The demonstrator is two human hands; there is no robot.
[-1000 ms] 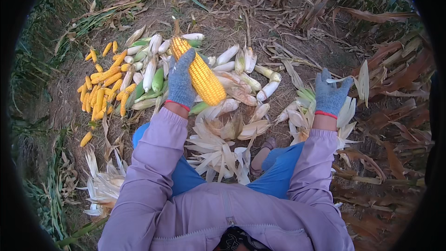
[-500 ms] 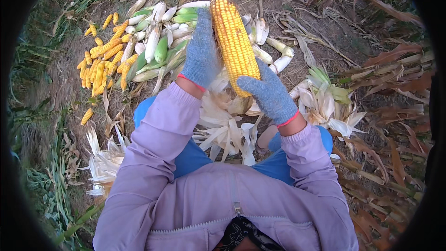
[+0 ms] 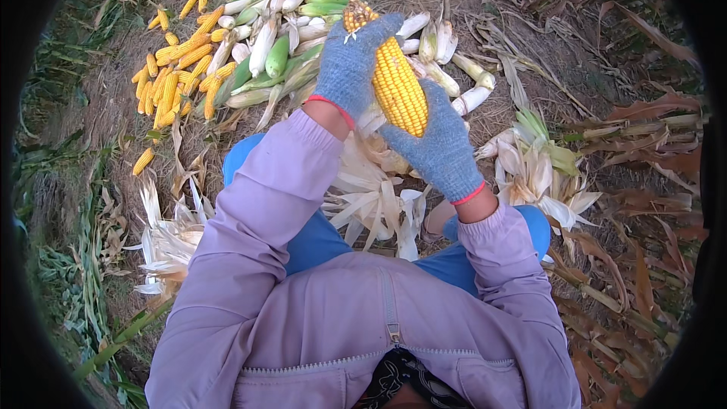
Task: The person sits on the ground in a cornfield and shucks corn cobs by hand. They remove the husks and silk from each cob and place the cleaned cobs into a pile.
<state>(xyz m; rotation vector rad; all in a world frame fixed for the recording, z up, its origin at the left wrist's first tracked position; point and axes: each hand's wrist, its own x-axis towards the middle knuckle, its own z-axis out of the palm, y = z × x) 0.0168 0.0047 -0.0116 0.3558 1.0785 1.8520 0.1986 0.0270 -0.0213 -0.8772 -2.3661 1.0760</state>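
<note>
A bare yellow ear of corn [image 3: 400,91] is held up in front of me, tilted with its upper end to the left. My left hand [image 3: 352,64], in a grey-blue knitted glove, wraps round it near the upper end, and its fingers cover part of the kernels. Below, my right hand [image 3: 438,148], gloved the same way, closes about the lower end. Some whitish silk clings near the top, beside the left fingers. Behind the hands lies a pile of unhusked ears of corn [image 3: 265,45] in green and pale husks.
Husked yellow ears [image 3: 170,87] are heaped at the far left, with one stray ear [image 3: 143,161] nearer me. Loose dry husks [image 3: 375,189] lie between my knees, with more husks [image 3: 541,167] to the right. Dry stalks [image 3: 644,144] line the right side.
My left hand has moved from the ear's side to grip across its upper part. The ear has turned and lowered slightly, and my right hand now wraps its lower end.
</note>
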